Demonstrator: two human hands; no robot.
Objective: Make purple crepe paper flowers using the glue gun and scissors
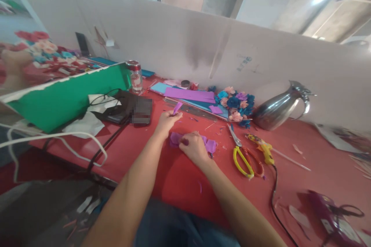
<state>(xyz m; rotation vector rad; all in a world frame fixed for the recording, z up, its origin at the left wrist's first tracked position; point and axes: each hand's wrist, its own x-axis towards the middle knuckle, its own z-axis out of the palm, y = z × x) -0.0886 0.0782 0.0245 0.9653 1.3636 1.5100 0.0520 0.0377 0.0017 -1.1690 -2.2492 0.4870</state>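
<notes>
My left hand (167, 120) pinches a small purple paper piece (177, 108) and holds it just above the red table (179, 177). My right hand (193, 147) lies closed over a little heap of purple paper pieces (211, 145) on the table, fingers curled down on them. Behind the hands lie purple and blue paper sheets (189, 94) and a cluster of small paper flowers (236, 107).
Yellow-handled scissors (242, 156) and a yellow glue gun (262, 147) with its black cord lie to the right. A steel jug (278, 109) stands at the back right, a glass jar (135, 75) at the back left. A green board (63, 98), black items and cables occupy the left.
</notes>
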